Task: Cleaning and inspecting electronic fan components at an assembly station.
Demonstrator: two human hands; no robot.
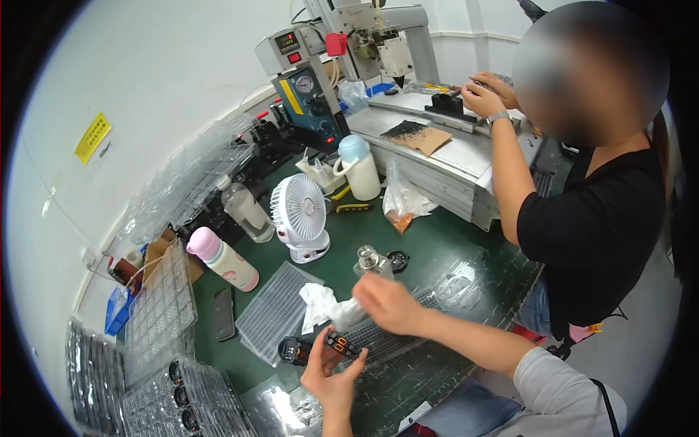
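Observation:
My left hand [331, 382] grips a small black part with orange outlined markings [340, 343] between thumb and fingers. My right hand [391, 302], blurred by motion, has its fingers curled above and to the right of that part. A blurred white wipe [348, 314] hangs under these fingers and seems pinched in them. More crumpled white wipe [316, 304] lies just to the left. Beyond my right hand stands a clear bottle with a metal top [369, 258]. A round black part [397, 261] lies beside it, and another black part [292, 350] is left of my left hand.
Gridded clear trays [273, 309] lie on the green table [437, 251]. A phone [224, 315], pink-capped bottle [229, 262], white fan [300, 215] and jug [360, 171] stand around. At the right, a co-worker's hands [486, 95] work by a bench machine [378, 54].

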